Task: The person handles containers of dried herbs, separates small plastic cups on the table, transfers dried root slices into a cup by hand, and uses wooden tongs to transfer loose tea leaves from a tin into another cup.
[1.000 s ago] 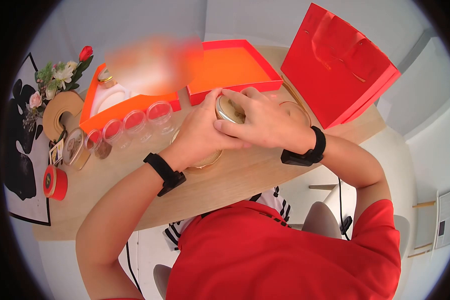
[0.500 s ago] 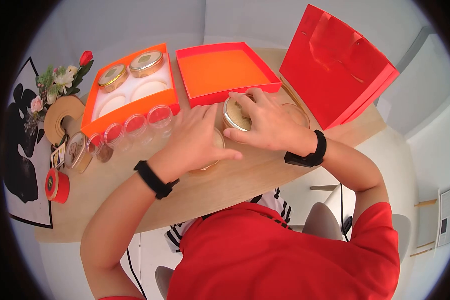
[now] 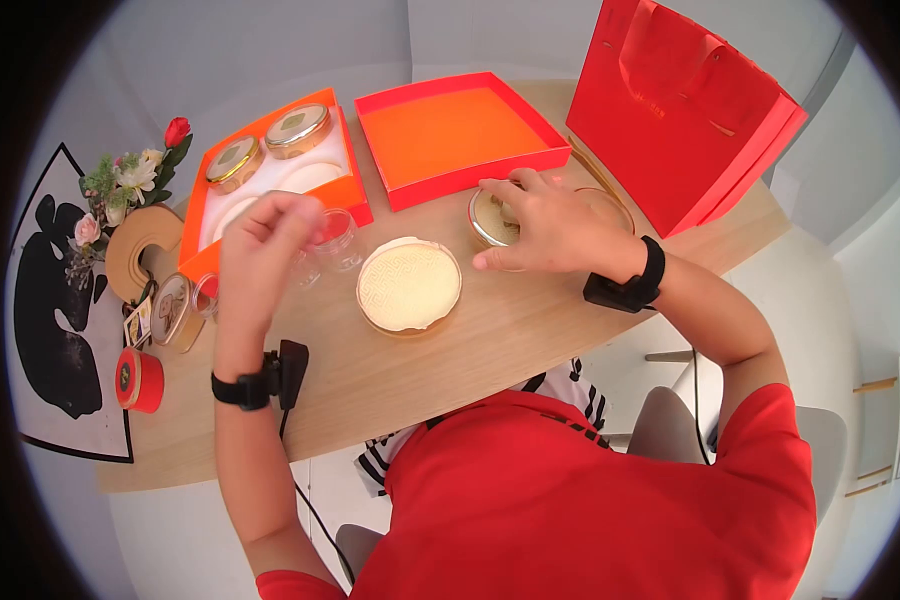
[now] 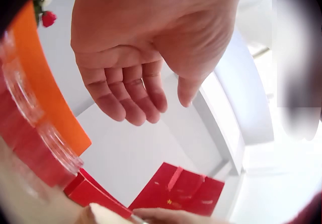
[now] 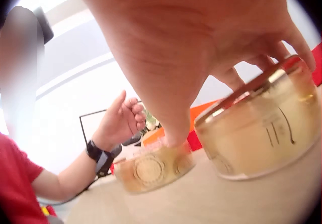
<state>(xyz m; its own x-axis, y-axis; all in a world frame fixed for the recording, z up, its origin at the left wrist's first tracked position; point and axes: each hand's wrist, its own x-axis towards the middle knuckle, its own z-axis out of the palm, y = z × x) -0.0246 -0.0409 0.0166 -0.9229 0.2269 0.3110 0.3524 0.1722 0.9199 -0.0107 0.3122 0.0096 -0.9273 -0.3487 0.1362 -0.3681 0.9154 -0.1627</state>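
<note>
My left hand (image 3: pixel 265 255) is raised over the left part of the table, its fingers loosely bent with nothing in them. In the left wrist view its palm and bare fingertips show. The right hand (image 3: pixel 560 225) arches over a round clear jar (image 5: pixel 261 128) with a shiny metallic lid, which stands on the table. Its fingers lie behind the lid's far side, and the thumb hangs apart from the jar's near side. Left of that jar, a round tub (image 3: pixel 408 285) with a pale, textured, ragged-edged top stands in the middle of the table.
An orange box (image 3: pixel 355 190) with a white insert holds two gold-lidded jars (image 3: pixel 298 130). Beside it lie a red box lid (image 3: pixel 465 135) and a tall red bag (image 3: pixel 675 120). Small clear jars (image 3: pixel 338 240), a red tin (image 3: pixel 140 380) and flowers (image 3: pixel 135 175) stand at left.
Both hands were around the lidded jar; it now stands on the table, slightly farther right. The left hand has let go and moved left and up, uncovering the pale-topped tub.
</note>
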